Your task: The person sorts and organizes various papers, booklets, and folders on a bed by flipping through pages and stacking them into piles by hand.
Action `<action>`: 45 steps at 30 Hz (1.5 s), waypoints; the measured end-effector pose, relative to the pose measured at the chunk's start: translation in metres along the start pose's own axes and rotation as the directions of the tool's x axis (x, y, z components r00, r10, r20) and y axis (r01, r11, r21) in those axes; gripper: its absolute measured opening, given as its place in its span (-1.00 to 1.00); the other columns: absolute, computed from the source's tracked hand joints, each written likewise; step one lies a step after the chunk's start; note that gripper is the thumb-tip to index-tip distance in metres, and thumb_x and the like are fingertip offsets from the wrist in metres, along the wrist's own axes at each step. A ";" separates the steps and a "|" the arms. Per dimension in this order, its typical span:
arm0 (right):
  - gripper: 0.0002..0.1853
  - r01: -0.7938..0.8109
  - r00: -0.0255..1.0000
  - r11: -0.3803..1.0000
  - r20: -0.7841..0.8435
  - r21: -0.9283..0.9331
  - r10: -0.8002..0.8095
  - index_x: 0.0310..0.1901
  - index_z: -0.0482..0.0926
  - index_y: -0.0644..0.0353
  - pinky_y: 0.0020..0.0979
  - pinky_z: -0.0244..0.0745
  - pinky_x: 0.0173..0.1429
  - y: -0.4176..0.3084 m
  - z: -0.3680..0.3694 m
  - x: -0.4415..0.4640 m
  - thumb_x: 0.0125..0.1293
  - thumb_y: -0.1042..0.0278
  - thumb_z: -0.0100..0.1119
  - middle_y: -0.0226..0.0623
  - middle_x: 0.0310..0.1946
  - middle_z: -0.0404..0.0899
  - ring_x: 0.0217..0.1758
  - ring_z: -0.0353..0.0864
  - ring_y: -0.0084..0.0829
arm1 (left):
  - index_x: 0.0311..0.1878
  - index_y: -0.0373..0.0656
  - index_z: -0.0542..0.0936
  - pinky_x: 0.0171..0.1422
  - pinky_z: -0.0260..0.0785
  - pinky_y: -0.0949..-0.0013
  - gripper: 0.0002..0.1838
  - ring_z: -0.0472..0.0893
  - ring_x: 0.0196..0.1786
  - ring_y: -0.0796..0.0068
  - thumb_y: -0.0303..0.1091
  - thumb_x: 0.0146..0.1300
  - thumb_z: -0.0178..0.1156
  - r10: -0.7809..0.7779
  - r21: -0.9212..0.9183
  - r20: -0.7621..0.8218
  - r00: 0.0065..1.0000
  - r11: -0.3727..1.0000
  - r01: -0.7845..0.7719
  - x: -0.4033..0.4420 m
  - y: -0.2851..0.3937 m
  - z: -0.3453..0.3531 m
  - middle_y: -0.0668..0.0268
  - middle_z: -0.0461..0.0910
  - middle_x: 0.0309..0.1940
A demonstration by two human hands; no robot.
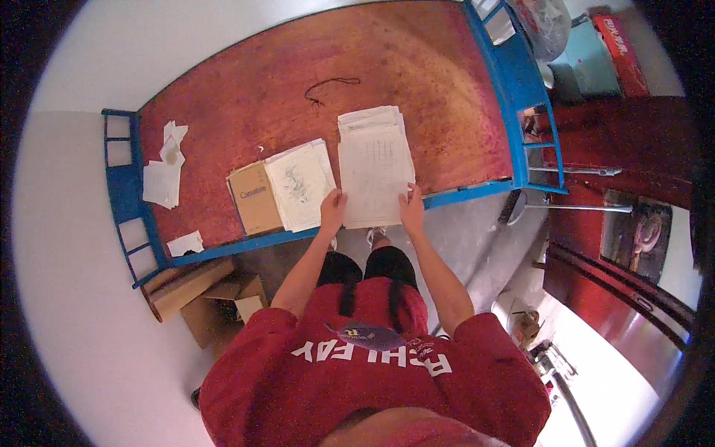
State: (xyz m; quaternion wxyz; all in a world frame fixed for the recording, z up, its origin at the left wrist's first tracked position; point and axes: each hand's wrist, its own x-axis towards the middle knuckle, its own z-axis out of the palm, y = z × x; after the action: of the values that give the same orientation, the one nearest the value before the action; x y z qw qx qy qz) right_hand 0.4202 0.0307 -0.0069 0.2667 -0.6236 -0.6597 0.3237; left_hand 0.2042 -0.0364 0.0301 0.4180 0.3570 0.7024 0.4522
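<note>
My left hand point(333, 210) grips the left edge of a stack of white papers point(377, 175) near its lower corner. On the opposite edge my right hand point(410, 207) is closed in the same way. The stack lies partly over the red-brown board and its near end juts past the blue front rail. Faint printed lines show on the top sheet. Just left of it lies a second pile of papers point(301, 186) with a dark drawing on top. That pile overlaps a brown cardboard folder point(255, 198) marked "Capable".
A dark cord point(329, 82) lies farther back on the board point(246, 82). Loose papers point(164, 179) are at its left end. Blue metal frames point(523, 82) stand at both ends. Cardboard boxes point(216, 305) sit below on the left, and a broom point(514, 207) is at the right.
</note>
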 end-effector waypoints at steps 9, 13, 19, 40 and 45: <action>-0.34 -0.014 0.971 0.971 0.230 -0.237 0.070 0.13 0.20 0.35 -0.20 0.26 0.09 -0.015 0.012 0.039 -0.01 0.27 0.17 0.10 -0.09 0.40 -0.04 0.40 0.01 | -0.15 -0.34 0.47 -0.10 0.34 0.30 -0.63 0.54 -0.21 0.14 -0.20 0.13 0.04 -0.038 0.370 0.142 0.989 0.929 -0.017 -0.007 -0.015 0.014 0.03 0.55 -0.35; -0.41 0.121 0.893 0.992 0.440 -0.027 -0.097 0.08 0.28 0.29 -0.25 0.34 0.01 -0.002 0.029 0.021 0.00 0.24 0.15 0.04 -0.18 0.48 -0.11 0.47 -0.07 | -0.19 -0.31 0.48 -0.19 0.38 0.40 -0.69 0.58 -0.32 0.39 -0.24 0.14 0.06 -0.377 0.030 0.037 0.925 0.926 0.376 -0.060 -0.008 0.000 0.15 0.57 -0.37; -0.59 0.137 0.677 0.983 0.736 -0.120 -0.005 -0.09 0.44 0.26 -0.32 0.40 -0.09 -0.051 0.026 0.009 0.04 0.20 0.11 -0.07 -0.26 0.54 -0.21 0.54 -0.23 | -0.14 -0.28 0.46 -0.39 0.39 0.47 -0.72 0.56 -0.47 0.50 -0.27 0.20 0.02 -0.571 -0.317 -0.210 0.793 0.807 0.498 -0.155 -0.044 -0.032 0.21 0.56 -0.41; -0.74 -0.672 -0.009 0.732 0.986 0.117 -0.166 -0.13 0.41 0.22 -0.48 0.41 -0.36 -0.125 0.123 -0.147 0.21 0.26 -0.01 -0.22 -0.33 0.56 -0.35 0.57 -0.41 | -0.17 -0.19 0.47 -0.36 0.43 0.44 -0.78 0.56 -0.39 0.51 -0.29 0.20 -0.01 -0.709 -0.858 -0.394 0.585 0.512 0.042 -0.329 -0.099 -0.126 0.27 0.58 -0.36; -0.75 -0.234 0.183 0.964 0.980 0.124 -0.081 -0.15 0.41 0.23 -0.47 0.43 -0.32 -0.185 0.090 -0.213 0.23 0.27 -0.01 -0.24 -0.32 0.55 -0.32 0.57 -0.40 | -0.16 -0.19 0.46 -0.27 0.42 0.43 -0.78 0.56 -0.35 0.52 -0.28 0.22 -0.03 -0.685 -0.889 -0.387 0.617 0.456 -0.051 -0.347 -0.075 -0.146 0.28 0.58 -0.35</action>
State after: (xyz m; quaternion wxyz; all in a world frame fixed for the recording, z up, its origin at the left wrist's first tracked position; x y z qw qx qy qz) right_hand 0.2492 -0.1917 0.0866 -0.1570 -0.2674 -0.5993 0.7380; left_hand 0.1997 -0.4163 0.0872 0.3128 -0.2482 0.5537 0.7307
